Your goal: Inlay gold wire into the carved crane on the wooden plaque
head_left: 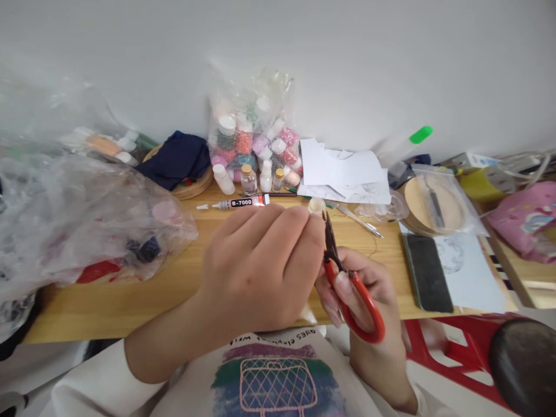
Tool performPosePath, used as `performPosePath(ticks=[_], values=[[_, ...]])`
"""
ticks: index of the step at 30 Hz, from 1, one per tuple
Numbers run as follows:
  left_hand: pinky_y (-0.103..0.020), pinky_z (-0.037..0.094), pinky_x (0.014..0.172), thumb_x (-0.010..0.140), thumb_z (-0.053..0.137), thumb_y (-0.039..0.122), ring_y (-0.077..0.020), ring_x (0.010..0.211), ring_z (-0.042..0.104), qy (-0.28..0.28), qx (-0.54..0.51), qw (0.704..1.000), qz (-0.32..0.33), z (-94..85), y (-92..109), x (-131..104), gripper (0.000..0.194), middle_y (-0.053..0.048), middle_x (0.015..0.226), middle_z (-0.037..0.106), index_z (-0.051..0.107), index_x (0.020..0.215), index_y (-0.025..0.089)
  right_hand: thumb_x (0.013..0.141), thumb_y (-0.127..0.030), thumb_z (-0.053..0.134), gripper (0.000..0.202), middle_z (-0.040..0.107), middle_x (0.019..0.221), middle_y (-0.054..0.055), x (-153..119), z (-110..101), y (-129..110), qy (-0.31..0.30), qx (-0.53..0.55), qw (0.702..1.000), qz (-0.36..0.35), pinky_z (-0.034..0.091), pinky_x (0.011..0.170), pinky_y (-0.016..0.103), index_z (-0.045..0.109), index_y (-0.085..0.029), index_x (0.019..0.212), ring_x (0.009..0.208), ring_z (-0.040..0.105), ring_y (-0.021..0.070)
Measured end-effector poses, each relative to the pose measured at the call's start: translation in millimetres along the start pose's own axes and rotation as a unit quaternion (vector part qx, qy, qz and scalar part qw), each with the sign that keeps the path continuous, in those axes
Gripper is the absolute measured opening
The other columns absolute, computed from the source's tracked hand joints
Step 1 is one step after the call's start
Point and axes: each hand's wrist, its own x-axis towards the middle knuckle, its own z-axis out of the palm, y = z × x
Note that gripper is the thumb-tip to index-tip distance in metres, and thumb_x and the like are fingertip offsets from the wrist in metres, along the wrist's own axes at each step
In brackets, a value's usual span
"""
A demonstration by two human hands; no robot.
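My left hand [260, 266] is raised over the table's front, its back toward me and its fingers curled closed. Whatever its fingertips pinch is hidden behind them. Right beside it, my right hand [369, 284] grips small red-handled pliers [358, 310], their dark narrow jaws pointing up and slightly parted. The jaw tips are close to the left index finger. Just past the fingertips shows a small cream-coloured round thing [317, 204]; I cannot tell whether it is held or stands on the table. Behind the left hand lies a B-7000 glue tube [243, 202].
Small bottles [249, 180] stand before a clear bag of colourful jars [243, 139]. White papers [343, 168] lean against the wall. A phone [428, 272] and a wooden hoop [428, 205] lie right. Crumpled plastic bags [108, 214] cover the left. A red stool [452, 353] is below.
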Motion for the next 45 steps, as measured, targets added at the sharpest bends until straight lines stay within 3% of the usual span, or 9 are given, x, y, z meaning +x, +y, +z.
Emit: performPosePath(ticks=[11, 25, 30, 33, 34, 39, 45], values=[[-0.03, 0.049, 0.054, 0.087, 0.058, 0.01, -0.0173, 0.066, 0.068, 0.012, 0.002, 1.0, -0.004, 3.4, 2.2, 1.2, 0.01, -0.004, 0.075, 0.071, 0.067, 0.089, 0.014, 0.085, -0.041, 0.07, 0.025, 0.037, 0.051, -0.007, 0.9, 1.4, 3.2, 0.009, 0.036, 0.999, 0.008, 0.018, 0.034, 0.016, 0.061, -0.02, 0.075, 0.041, 0.023, 0.0032], [-0.029, 0.049, 0.056, 0.087, 0.058, 0.009, -0.0155, 0.069, 0.068, 0.013, 0.007, 0.999, -0.033, 9.9, -4.4, -0.8, 0.011, -0.002, 0.08, 0.072, 0.065, 0.086, 0.017, 0.083, -0.044, 0.072, 0.03, 0.045, 0.047, -0.007, 17.0, -9.1, 10.6, -0.052, 0.026, 0.998, 0.021, 0.023, 0.03, 0.015, 0.06, -0.017, 0.076, 0.032, 0.032, 0.0029], [-0.028, 0.049, 0.059, 0.087, 0.057, 0.009, -0.0159, 0.068, 0.067, 0.021, -0.045, 0.997, -0.066, 26.4, -13.2, -10.3, 0.013, -0.002, 0.076, 0.07, 0.063, 0.08, 0.019, 0.078, -0.05, 0.075, 0.038, 0.047, 0.043, -0.009, 51.8, -31.6, 16.0, -0.144, 0.0, 0.989, 0.032, 0.024, 0.032, 0.015, 0.057, -0.016, 0.075, 0.03, 0.034, 0.0028], [-0.027, 0.052, 0.062, 0.087, 0.059, 0.011, -0.0164, 0.07, 0.068, 0.028, -0.057, 0.995, -0.08, 36.0, -18.9, -18.8, 0.009, -0.003, 0.077, 0.071, 0.063, 0.082, 0.017, 0.073, -0.052, 0.078, 0.043, 0.051, 0.043, -0.008, 83.9, -58.7, 28.4, -0.289, -0.029, 0.953, 0.091, 0.025, 0.034, 0.014, 0.057, -0.015, 0.073, 0.03, 0.038, 0.0024], [-0.027, 0.052, 0.062, 0.086, 0.06, 0.011, -0.0166, 0.07, 0.068, 0.034, -0.055, 0.995, -0.081, 38.6, -20.2, -21.7, 0.008, -0.004, 0.077, 0.072, 0.063, 0.082, 0.017, 0.071, -0.056, 0.078, 0.047, 0.051, 0.042, -0.008, 94.1, -67.5, 33.9, -0.31, -0.031, 0.944, 0.109, 0.024, 0.033, 0.015, 0.057, -0.014, 0.072, 0.03, 0.037, 0.0028], [-0.028, 0.054, 0.064, 0.086, 0.063, 0.013, -0.0172, 0.073, 0.07, 0.028, -0.049, 0.992, -0.112, 45.6, -20.9, -31.9, 0.006, -0.003, 0.082, 0.073, 0.064, 0.087, 0.019, 0.069, -0.069, 0.07, 0.055, 0.043, 0.037, -0.011, 124.4, -94.9, 58.1, -0.358, -0.03, 0.918, 0.17, 0.019, 0.028, 0.016, 0.055, -0.017, 0.073, 0.024, 0.029, 0.0035], [-0.029, 0.055, 0.064, 0.088, 0.062, 0.012, -0.0178, 0.076, 0.071, 0.013, -0.05, 0.993, -0.107, 53.0, -17.7, -29.4, 0.011, -0.001, 0.084, 0.073, 0.063, 0.092, 0.022, 0.066, -0.077, 0.065, 0.061, 0.039, 0.035, -0.012, 124.1, -99.4, 62.1, -0.373, -0.026, 0.907, 0.192, 0.021, 0.028, 0.018, 0.053, -0.018, 0.071, 0.023, 0.029, 0.0047]])
